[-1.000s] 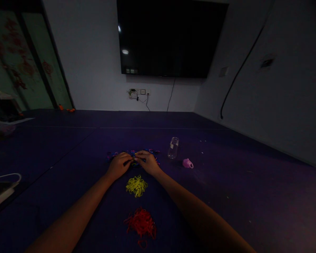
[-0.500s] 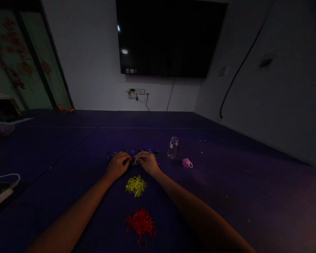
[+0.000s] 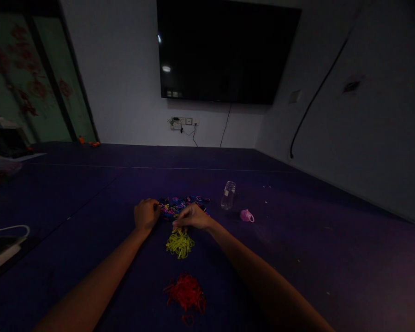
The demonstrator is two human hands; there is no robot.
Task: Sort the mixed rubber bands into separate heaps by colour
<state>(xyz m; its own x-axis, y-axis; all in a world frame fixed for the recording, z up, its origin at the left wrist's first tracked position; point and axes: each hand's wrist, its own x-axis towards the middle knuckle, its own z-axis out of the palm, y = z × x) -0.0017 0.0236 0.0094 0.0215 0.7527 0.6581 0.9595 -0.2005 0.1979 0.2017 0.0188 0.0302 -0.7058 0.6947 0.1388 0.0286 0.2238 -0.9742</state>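
A loose pile of mixed rubber bands [image 3: 171,208], mostly dark blue with some pink and yellow, lies in front of me. My left hand [image 3: 146,215] is at its left edge, fingers curled closed; what they pinch, if anything, is too dark to make out. Thumb and fingers of my right hand [image 3: 194,216] are pinched together at the top of a heap of yellow rubber bands [image 3: 180,245], with a yellow band at the fingertips. That hand hides the near right part of the mixed pile. Closer to me lies a heap of red rubber bands [image 3: 186,293].
Right of the mixed pile stand a clear bottle [image 3: 228,196] without a lid and a pink cap with a loop [image 3: 246,215]. A white-edged object with a cable [image 3: 3,258] lies at far left. A large screen [image 3: 224,50] hangs on the wall.
Both hands were together over the mixed pile. My left hand has drawn back to the left; my right hand has come toward me to the yellow heap. More of the mixed pile shows.
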